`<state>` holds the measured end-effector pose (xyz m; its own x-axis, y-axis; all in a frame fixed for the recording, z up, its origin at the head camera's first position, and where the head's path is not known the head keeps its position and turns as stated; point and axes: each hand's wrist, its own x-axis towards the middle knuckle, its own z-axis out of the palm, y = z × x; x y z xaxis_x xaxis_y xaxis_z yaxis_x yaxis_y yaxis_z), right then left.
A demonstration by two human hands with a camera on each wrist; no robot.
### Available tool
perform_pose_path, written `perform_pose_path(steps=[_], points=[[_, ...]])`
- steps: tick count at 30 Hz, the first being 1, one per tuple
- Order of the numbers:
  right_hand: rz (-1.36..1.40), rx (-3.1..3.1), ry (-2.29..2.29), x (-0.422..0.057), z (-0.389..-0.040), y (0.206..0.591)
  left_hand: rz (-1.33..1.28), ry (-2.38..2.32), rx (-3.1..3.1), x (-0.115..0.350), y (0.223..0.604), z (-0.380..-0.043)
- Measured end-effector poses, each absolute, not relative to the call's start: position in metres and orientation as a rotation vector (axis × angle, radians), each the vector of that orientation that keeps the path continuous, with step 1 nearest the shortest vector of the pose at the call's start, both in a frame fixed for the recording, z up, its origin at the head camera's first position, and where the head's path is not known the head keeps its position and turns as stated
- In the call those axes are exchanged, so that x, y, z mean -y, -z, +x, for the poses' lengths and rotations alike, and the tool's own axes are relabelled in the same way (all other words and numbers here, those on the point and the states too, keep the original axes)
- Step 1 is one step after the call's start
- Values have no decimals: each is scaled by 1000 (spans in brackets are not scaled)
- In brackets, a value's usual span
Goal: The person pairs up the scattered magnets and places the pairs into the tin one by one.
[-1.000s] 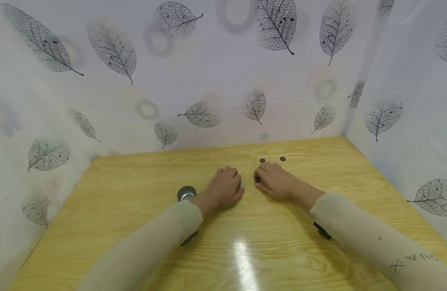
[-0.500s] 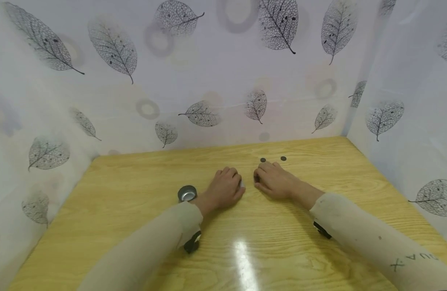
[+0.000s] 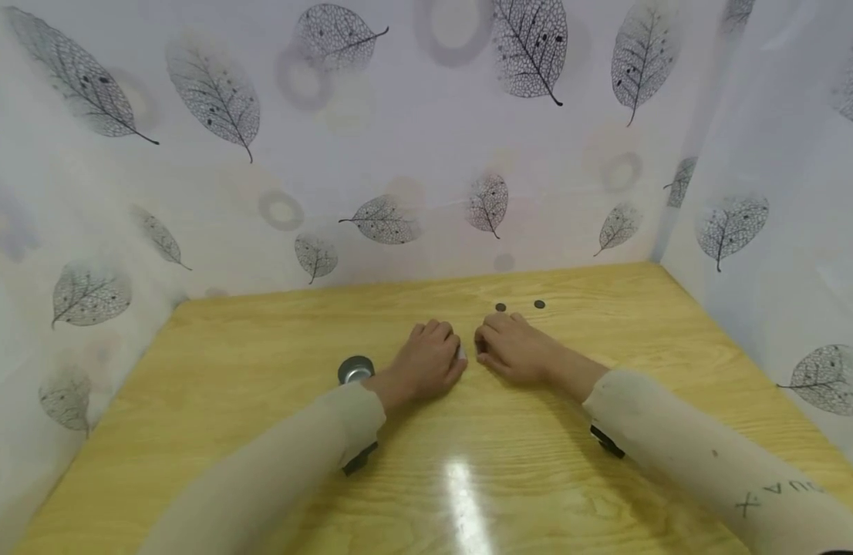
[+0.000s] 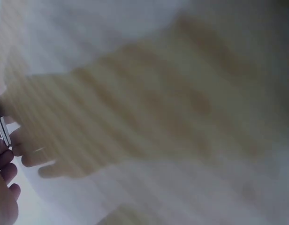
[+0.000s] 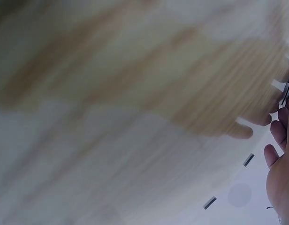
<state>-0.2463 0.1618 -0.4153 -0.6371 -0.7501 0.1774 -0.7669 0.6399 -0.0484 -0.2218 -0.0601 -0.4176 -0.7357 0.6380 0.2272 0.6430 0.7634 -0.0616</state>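
Observation:
My left hand (image 3: 429,361) rests on the wooden table with its fingers curled around a thin flat piece (image 3: 461,352), whose pale edge peeks out between thumb and fingers. Seen from the left wrist, this piece (image 4: 3,131) looks slim, with dark and silvery edges. Just across a narrow gap, my right hand (image 3: 515,348) is curled around another thin piece (image 5: 286,92), dark-edged and mostly hidden by the fingers. Behind the right hand lie two small dark discs (image 3: 500,307). Beside the left wrist stands a small round tin (image 3: 355,369) with a dark rim and silvery inside.
The yellow wood-grain table (image 3: 246,347) runs back to a pale curtain (image 3: 413,139) printed with dark leaves, which also closes off both sides. The other dark disc (image 3: 540,304) lies farther right. Light glares on the tabletop near the front.
My right hand has shifted slightly left, nearer to the left hand. The left hand, the tin and the discs stay where they were.

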Motion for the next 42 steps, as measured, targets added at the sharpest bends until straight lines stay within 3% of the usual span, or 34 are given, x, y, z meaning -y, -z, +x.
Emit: perform_pose_path(steps=[26, 42], points=[[1303, 2698, -182, -157, -251, 416, -1018, 73, 2866, 71, 411, -217], [1259, 2692, -104, -145, -244, 411, -1024, -199, 2791, 99, 404, -209]])
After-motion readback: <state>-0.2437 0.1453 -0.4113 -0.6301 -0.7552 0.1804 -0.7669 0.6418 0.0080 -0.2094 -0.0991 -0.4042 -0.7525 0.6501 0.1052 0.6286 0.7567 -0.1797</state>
